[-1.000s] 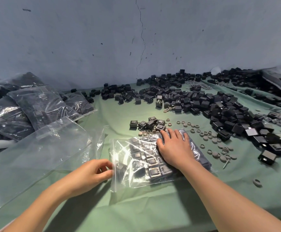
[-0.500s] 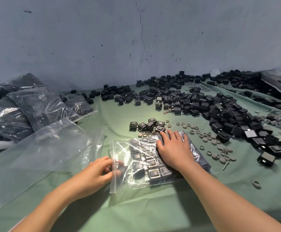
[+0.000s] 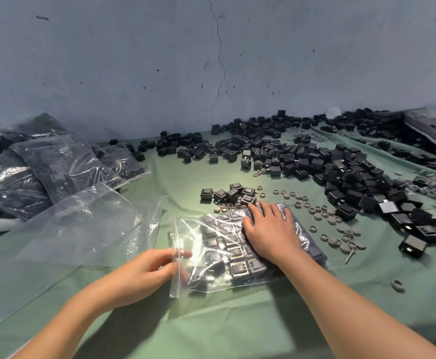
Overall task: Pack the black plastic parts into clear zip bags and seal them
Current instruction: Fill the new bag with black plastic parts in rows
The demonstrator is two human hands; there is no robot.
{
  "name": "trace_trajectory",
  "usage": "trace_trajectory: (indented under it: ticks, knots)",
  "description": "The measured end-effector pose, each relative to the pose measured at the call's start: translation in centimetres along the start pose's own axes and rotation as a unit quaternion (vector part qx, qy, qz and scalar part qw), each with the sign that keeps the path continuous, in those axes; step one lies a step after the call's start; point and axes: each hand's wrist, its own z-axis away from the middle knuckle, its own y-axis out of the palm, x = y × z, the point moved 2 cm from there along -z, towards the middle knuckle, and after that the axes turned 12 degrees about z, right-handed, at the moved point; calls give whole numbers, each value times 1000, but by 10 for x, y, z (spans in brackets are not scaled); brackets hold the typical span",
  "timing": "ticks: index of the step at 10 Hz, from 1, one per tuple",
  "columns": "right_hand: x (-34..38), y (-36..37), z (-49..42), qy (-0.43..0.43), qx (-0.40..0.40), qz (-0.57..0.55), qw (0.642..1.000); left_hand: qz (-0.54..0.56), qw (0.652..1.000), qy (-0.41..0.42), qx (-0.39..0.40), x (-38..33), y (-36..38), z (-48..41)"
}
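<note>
My right hand (image 3: 271, 234) lies flat, fingers straight, pressing the filled zip bag (image 3: 206, 278) down on the green cloth (image 3: 237, 320). My left hand (image 3: 144, 274) pinches the bag's zip strip (image 3: 175, 286) along its left edge, with the black parts (image 3: 233, 255) packed inside.

Green cloth-covered table (image 3: 185, 177), loose black plastic parts (image 3: 315, 161), grey rings (image 3: 323, 211), filled zip bags (image 3: 63, 164), empty clear bags (image 3: 56, 242), one screw (image 3: 349, 256)
</note>
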Motion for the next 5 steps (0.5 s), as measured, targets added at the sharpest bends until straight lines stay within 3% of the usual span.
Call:
trace_trajectory:
  ticks: [3,4,5]
  knots:
    - [0,0,1,0,-2,1,1000,94,993,-72,8,10,-3,-8]
    - [0,0,0,0,-2,1,1000,60,998,-7,-2,13,-2,-10]
    - [0,0,1,0,-3,1,1000,37,999,4,-20,12,0,-11]
